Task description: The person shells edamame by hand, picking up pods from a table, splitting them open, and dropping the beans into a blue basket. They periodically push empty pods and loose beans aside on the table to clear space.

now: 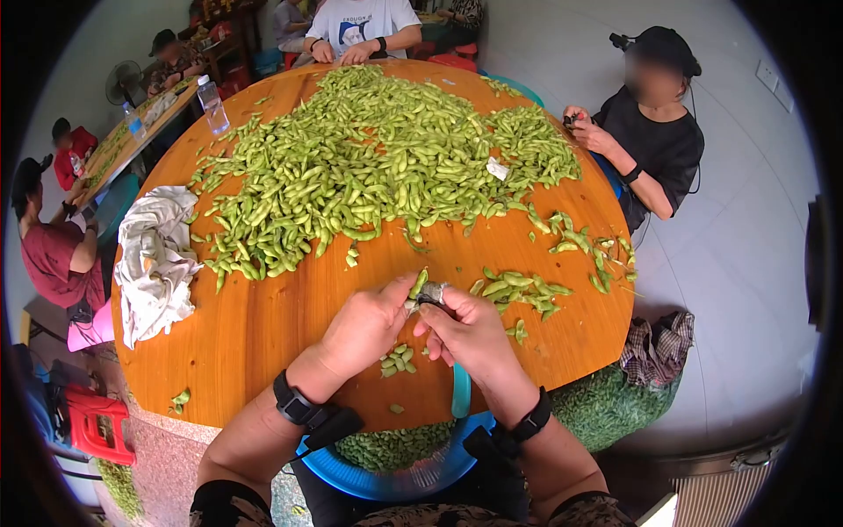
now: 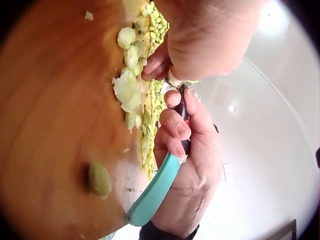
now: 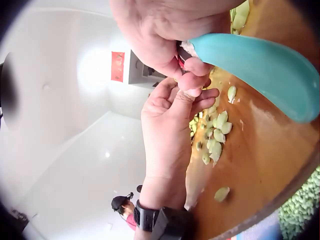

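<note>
Both hands meet over the near middle of the wooden table. My left hand [image 1: 367, 327] pinches a green bean pod [image 1: 420, 283], its fingertips close against the other hand's. My right hand [image 1: 476, 334] grips a tool with a curved turquoise handle [image 3: 260, 70] and a dark neck; its working end is hidden among the fingers. Below the hands lies a small cluster of shelled beans [image 1: 398, 360], also visible in the left wrist view. One loose bean [image 2: 100, 179] sits apart, nearer the table edge. To the right is a small heap of pods [image 1: 518, 290].
A large pile of pods [image 1: 351, 167] covers the table's far half. A white cloth [image 1: 156, 263] lies at the left, and a water bottle [image 1: 212, 105] stands behind it. Under the near edge is a blue basin [image 1: 457, 461] of beans. Other people sit around.
</note>
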Tool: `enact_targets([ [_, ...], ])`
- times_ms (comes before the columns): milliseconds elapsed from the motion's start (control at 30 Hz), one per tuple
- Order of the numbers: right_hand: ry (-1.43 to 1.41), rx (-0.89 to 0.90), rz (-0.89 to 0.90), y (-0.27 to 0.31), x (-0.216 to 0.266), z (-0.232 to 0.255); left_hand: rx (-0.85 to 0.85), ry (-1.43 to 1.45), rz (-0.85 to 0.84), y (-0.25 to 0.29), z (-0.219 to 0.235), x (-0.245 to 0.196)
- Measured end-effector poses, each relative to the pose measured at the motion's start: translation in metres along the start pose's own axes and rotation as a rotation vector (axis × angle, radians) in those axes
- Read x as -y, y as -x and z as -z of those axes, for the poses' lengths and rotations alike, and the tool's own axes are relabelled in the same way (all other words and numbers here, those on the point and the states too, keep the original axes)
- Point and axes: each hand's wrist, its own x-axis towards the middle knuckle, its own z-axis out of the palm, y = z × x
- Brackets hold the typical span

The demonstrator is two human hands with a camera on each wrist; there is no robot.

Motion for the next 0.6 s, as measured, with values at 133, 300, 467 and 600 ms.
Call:
enact_targets([
  [133, -0.015, -0.016, -0.003, -0.001, 0.0, 0.0, 0.03, 0.007, 0.013, -0.001, 0.005, -0.005],
  [300, -0.097, 0.012, -0.03, -0.003, -0.004, 0.009, 0.078, 0.217, 0.024, -0.002, 0.004, 0.005],
  [467, -0.193, 0.107, -0.108, -0.005, 0.0, 0.022, 0.213, 0.578, 0.128, -0.005, -0.001, 0.02],
  [600, -0.164, 0.12, -0.145, -0.006, 0.003, 0.028, 0.272, 0.907, 0.307, -0.007, 0.0, 0.019],
])
